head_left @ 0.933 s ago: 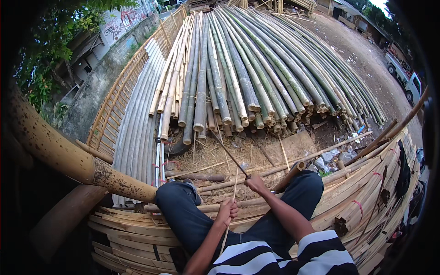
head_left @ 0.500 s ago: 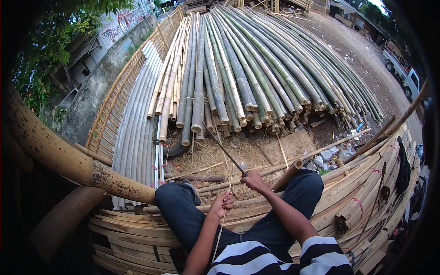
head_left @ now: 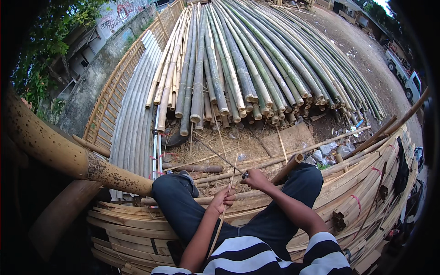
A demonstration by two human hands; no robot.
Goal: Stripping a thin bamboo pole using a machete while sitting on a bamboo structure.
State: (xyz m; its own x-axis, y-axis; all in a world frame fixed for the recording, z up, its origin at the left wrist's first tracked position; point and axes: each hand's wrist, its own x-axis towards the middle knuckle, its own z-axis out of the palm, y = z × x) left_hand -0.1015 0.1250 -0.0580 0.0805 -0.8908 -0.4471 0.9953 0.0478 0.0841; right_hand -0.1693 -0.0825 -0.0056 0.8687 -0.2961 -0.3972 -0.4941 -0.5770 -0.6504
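Left hand (head_left: 222, 200) clasps a strip (head_left: 217, 233) running through it; right hand (head_left: 256, 179), seemingly a knife (head_left: 220, 156).

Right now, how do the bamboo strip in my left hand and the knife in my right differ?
The bamboo strip is pale tan; the knife is dark. Your left hand grips the bamboo strip partway along, while your right hand grips the knife at one end. Both are long and thin.

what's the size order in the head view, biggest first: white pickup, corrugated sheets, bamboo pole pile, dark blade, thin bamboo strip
1. Bamboo pole pile
2. Corrugated sheets
3. White pickup, shrunk by distance
4. Thin bamboo strip, partly covered by the left hand
5. Dark blade, visibly shorter
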